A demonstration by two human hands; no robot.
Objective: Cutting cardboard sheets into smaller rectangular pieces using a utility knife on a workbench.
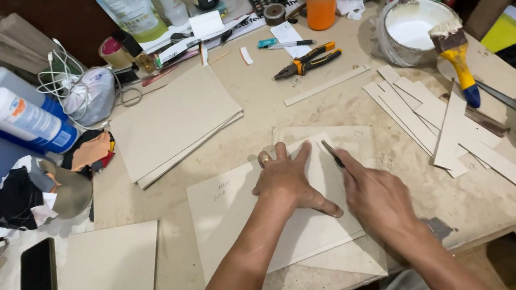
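- The cardboard sheet [242,225] lies mid-table on a cutting board [342,138].
- The left hand [288,177], fingers spread, presses it flat.
- The right hand [376,196] grips a knife [332,153] at the sheet's far right edge.
- Cut strips [439,123] lie piled to the right; more uncut sheets [170,123] wait to the left.

My left hand [288,177] is flat on the cardboard sheet [247,218]; pliers [308,60] at 12 o'clock, cardboard strips [446,128] at 3, phone [37,282] at 8 on the counter [266,101].
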